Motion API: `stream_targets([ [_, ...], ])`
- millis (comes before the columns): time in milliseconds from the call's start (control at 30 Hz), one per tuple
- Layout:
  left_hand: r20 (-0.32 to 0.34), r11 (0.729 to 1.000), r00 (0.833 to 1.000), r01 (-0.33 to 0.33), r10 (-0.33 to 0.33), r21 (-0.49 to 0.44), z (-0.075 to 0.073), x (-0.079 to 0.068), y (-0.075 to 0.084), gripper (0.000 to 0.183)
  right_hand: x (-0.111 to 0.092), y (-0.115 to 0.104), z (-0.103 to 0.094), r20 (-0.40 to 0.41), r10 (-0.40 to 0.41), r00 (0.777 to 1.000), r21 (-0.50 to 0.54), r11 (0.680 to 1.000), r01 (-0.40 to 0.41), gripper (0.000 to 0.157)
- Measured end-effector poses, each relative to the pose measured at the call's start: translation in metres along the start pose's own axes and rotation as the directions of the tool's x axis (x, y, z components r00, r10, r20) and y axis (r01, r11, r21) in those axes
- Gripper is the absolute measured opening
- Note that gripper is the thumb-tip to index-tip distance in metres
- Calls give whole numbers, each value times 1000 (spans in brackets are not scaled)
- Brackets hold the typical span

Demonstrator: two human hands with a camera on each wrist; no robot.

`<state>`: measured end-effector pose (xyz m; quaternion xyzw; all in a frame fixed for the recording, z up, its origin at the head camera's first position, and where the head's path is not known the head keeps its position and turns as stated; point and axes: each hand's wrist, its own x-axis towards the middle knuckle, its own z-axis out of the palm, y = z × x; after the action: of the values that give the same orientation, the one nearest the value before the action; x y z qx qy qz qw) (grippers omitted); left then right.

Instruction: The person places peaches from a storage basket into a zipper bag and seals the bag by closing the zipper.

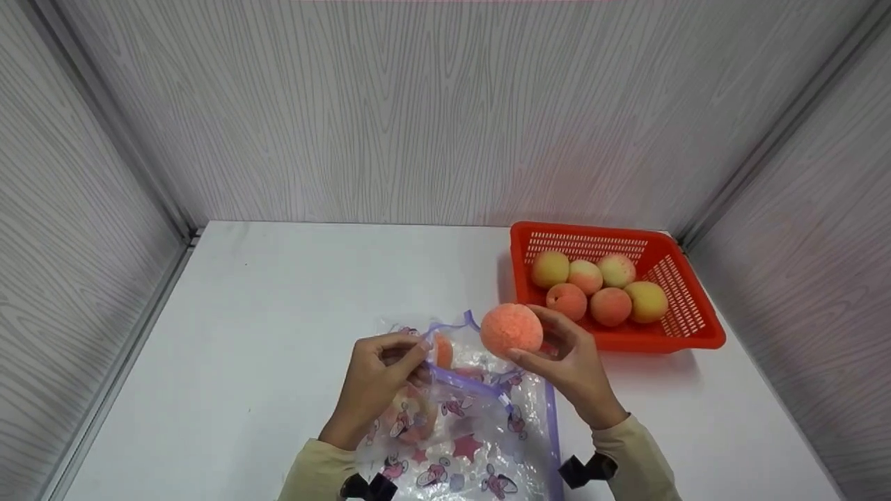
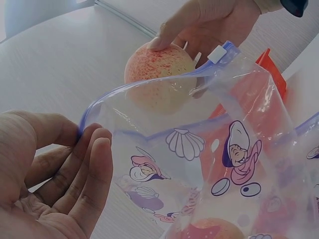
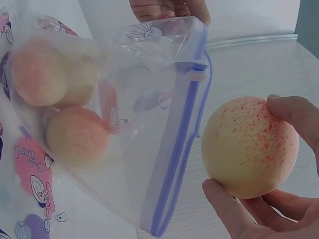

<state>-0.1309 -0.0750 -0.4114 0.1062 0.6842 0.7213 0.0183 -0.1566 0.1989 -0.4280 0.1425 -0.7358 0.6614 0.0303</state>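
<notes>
My left hand [image 1: 379, 369] pinches the rim of a clear zip bag [image 2: 239, 99] between thumb and fingers. The bag is printed with shells and cartoon figures. Its purple-edged mouth gapes, with a white slider [image 2: 218, 54] at one end of the zip. Several peaches [image 3: 77, 134] lie inside it, seen through the plastic. In my right hand [image 1: 574, 358] is another peach [image 1: 511, 330], yellow with red speckles, gripped by thumb and fingertips. This peach is just outside the bag's mouth in the right wrist view.
At the back right of the white table [image 1: 278, 299] stands a red plastic basket [image 1: 696, 337] holding several peaches [image 1: 611, 306]. More printed plastic with a purple edge [image 1: 553, 438] lies flat under the held bag. Pale wood-grain panels [image 1: 390, 111] enclose the table behind and at both sides.
</notes>
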Motion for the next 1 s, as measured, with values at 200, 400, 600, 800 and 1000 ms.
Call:
stream_targets([
  [200,-2,1000,1000,-9,9,-10,0,1,-1,14,-3,-6,9,30,56,998,-7,998,-56,58],
  [400,-6,1000,1000,-7,7,-18,1,2,-1,13,-7,-15,17,49,53,997,3,999,-53,58],
  [600,-15,1000,1000,-15,15,4,1,3,0,13,-7,1,14,61,49,997,10,999,-49,56],
  [800,1,1000,1000,-27,27,-2,2,4,-2,12,-7,4,11,68,-4,998,53,999,1,47],
  [1000,-10,999,999,-32,32,3,4,3,-4,11,-5,-2,6,34,-40,999,7,999,40,44],
])
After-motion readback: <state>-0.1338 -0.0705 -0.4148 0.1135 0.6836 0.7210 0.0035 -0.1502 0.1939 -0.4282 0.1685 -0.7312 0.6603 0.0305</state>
